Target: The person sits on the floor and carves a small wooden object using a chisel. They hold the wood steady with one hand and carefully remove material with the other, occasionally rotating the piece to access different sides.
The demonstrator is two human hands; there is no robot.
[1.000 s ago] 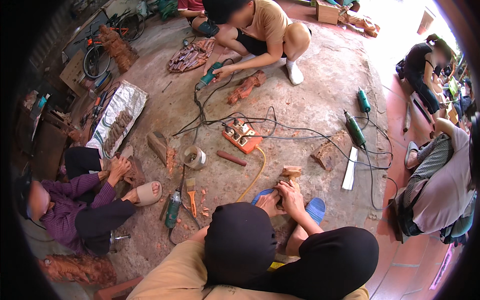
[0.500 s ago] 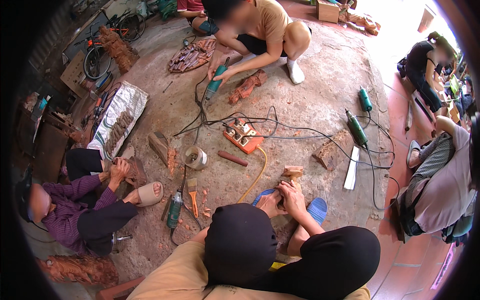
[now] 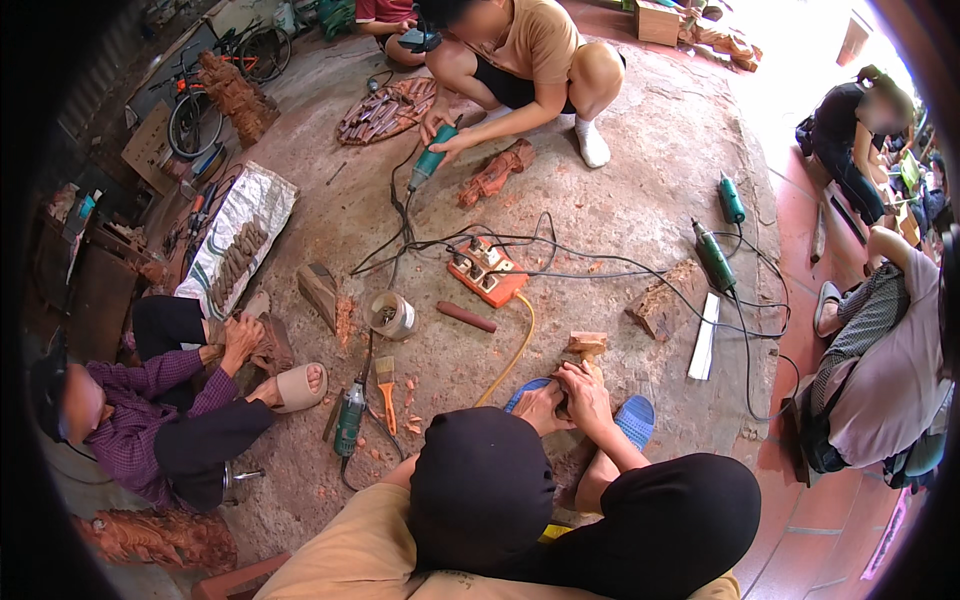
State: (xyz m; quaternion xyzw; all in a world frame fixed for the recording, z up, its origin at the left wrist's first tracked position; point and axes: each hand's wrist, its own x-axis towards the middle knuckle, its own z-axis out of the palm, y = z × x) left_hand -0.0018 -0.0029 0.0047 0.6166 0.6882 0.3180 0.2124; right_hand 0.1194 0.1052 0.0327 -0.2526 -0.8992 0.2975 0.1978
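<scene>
My left hand (image 3: 541, 406) and my right hand (image 3: 586, 394) are close together between my knees, fingers bent inward. From under the right fingers a light-brown piece of wood (image 3: 587, 342) sticks out on the far side, its end blocky. My right hand is closed on this wood. The left fingers are curled against a small dark part beside it; what they grip is mostly covered. Below the hands my feet are in blue slippers (image 3: 636, 418).
An orange power strip (image 3: 486, 272) with black cables lies ahead, near a reddish wooden stick (image 3: 466, 317). Left are a plastic tub (image 3: 392, 315), a brush (image 3: 386, 388) and a green rotary tool (image 3: 348, 420). Opposite, a person holds another rotary tool (image 3: 428, 164); others sit left and right.
My hands and the wood stay almost in place. Across from me, the person's hands and rotary tool have shifted slightly. At left, the seated person's hand has moved a little.
</scene>
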